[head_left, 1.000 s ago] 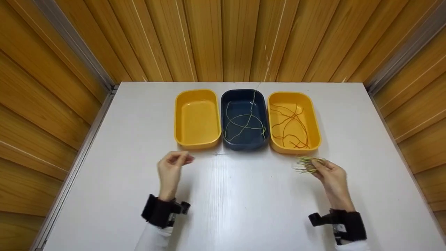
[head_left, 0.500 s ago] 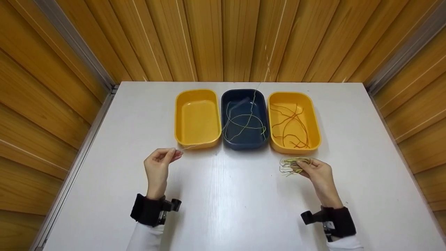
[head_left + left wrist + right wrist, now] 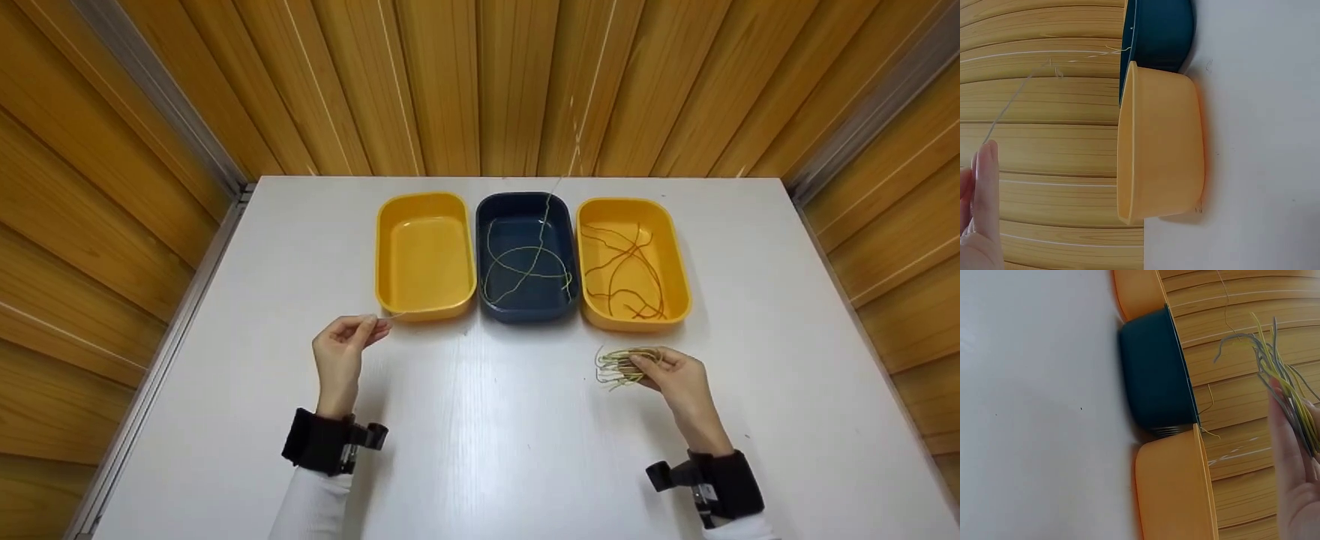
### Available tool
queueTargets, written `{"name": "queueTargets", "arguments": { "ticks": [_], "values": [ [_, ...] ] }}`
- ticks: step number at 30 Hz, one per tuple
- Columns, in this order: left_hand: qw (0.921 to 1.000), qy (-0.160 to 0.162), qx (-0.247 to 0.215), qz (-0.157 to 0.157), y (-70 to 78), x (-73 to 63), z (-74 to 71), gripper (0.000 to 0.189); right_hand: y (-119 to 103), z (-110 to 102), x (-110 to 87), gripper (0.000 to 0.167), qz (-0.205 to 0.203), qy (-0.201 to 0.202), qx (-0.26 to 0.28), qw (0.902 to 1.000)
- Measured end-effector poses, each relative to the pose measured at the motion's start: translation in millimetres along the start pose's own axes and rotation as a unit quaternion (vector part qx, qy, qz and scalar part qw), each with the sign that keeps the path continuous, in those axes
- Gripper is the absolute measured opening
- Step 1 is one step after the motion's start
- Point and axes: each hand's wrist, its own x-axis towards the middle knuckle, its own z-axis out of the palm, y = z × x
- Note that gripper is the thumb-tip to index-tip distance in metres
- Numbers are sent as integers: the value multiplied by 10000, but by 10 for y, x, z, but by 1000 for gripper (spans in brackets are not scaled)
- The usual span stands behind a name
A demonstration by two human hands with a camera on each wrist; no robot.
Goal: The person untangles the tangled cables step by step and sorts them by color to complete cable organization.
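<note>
In front of the left yellow bin (image 3: pixel 382 259), my left hand (image 3: pixel 341 352) pinches one thin grey wire (image 3: pixel 1013 98) between thumb and fingers; the wire's free end points toward the bin. My right hand (image 3: pixel 682 382) grips a bundle of yellow and grey wires (image 3: pixel 622 366) before the right yellow bin (image 3: pixel 634 325), their bent ends fanning out to the left. Several orange-red wires (image 3: pixel 634 255) lie inside that right bin. The dark blue bin (image 3: pixel 525 311) between the two holds yellow-green wires (image 3: pixel 536 248), one of which sticks up past its back rim.
The three bins stand side by side toward the back of a white table (image 3: pixel 487 420). Wood-patterned panels (image 3: pixel 517 90) rise behind and at both sides. A black strap with a small camera is on each wrist.
My left hand has moved left and slightly up, and the wire in it has come into sight. The right hand has shifted left with the bundle. The bins have stayed put.
</note>
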Motion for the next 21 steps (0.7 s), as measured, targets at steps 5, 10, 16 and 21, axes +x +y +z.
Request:
{"name": "queueTargets", "arguments": {
  "ticks": [5,10,16,21],
  "values": [
    [9998,12,-102,-171,-75,73,-19,12,45,-40,-14,13,11,-23,-9,10000],
    [9995,33,-52,-304,-153,135,-48,10,71,-67,-32,12,104,-42,-16,9999],
    [9992,7,-27,-396,-226,187,-65,13,80,-83,-49,11,97,48,40,9999],
    [9987,-39,58,-505,-280,251,-27,14,83,-83,-61,13,135,83,-25,9999]
  ]
}}
